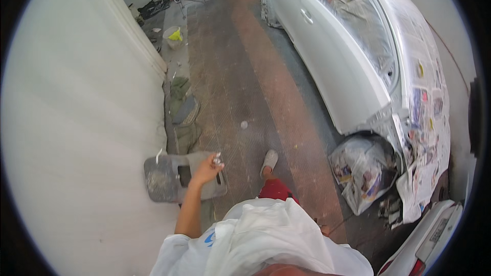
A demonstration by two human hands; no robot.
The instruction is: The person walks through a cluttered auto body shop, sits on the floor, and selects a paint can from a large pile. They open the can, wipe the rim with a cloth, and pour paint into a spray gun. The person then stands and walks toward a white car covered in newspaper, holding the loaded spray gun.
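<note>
My left hand [205,169] reaches out over a grey, dusty stool-like piece [161,179] with a dark rectangular opening in its top. Its fingers are closed around a small shiny, silvery piece [218,161], too small to name. On my right side, a bit of my right hand [324,229] shows past the white shirt; its fingers are mostly hidden, and what they hold, if anything, does not show.
A white car body [327,56] stands on the right, its windows and end masked with newspaper [419,107]. Plastic sheeting [358,179] wraps its wheel. A white curtain [76,122] hangs left. Cloths [184,107] and a bucket [172,38] lie along it. Below right is a white bumper [429,237].
</note>
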